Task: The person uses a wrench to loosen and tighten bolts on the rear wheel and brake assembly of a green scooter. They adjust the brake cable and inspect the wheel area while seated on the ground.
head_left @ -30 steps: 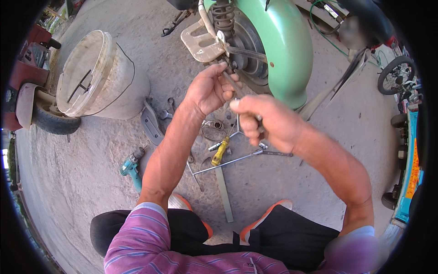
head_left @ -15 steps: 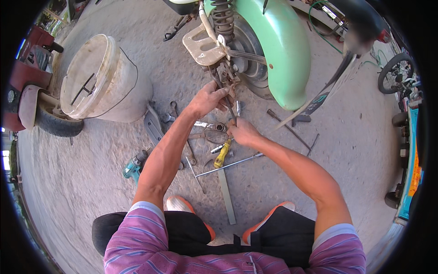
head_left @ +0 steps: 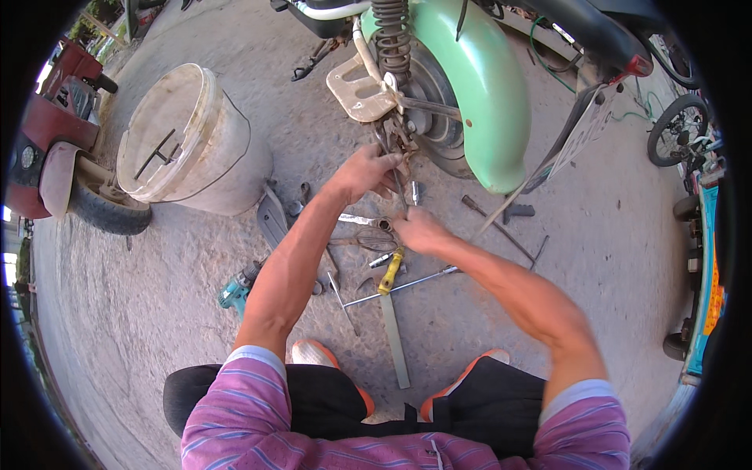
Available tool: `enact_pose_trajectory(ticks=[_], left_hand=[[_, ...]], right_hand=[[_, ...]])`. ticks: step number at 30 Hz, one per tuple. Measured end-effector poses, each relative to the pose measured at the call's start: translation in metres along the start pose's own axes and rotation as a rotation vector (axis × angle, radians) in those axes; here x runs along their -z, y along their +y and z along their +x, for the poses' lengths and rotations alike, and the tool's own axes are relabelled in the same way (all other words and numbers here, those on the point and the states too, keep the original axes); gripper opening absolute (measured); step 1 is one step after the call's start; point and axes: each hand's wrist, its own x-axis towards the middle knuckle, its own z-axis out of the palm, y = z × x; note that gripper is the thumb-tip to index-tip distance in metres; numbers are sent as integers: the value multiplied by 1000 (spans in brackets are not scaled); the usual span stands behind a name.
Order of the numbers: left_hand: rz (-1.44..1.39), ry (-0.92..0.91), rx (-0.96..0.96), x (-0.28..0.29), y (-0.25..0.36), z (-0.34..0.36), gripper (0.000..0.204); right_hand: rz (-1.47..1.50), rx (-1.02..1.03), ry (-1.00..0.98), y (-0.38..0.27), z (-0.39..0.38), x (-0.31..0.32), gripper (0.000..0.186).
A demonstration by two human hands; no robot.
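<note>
My left hand (head_left: 368, 171) is closed on the upper part of a long dark metal bar (head_left: 397, 185) at the linkage (head_left: 395, 133) below the scooter's rusty bracket (head_left: 352, 90), beside the wheel and green mudguard (head_left: 493, 117). My right hand (head_left: 419, 229) grips the lower end of the same bar. On the concrete under my hands lie wrenches (head_left: 356, 220), a yellow-handled screwdriver (head_left: 392, 270), a long T-handled socket wrench (head_left: 403, 286), a flat metal strip (head_left: 394, 345) and a grey curved part (head_left: 274, 219). A coil spring (head_left: 391, 39) rises above the bracket.
A white bucket (head_left: 219, 172) stands left of a teal drill (head_left: 233, 291) and beside a red scooter (head_left: 47, 157). A bicycle (head_left: 677, 129) and a turquoise vehicle (head_left: 709, 204) line the right side. More metal rods (head_left: 501, 227) lie right of my hands.
My right hand has dropped back toward me and left, lower on the bar, while my left hand has shifted down slightly. In the last half second both have moved little.
</note>
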Motion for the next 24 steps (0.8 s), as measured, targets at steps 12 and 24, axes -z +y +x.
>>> enact_pose_trajectory(ticks=[12,24], left_hand=[[-542,-11,32,-11,12,-21,26],[268,39,-83,-1,-27,20,22]], right_hand=[[873,-46,-426,-38,-66,57,24],[-76,-28,85,58,58,-30,38]])
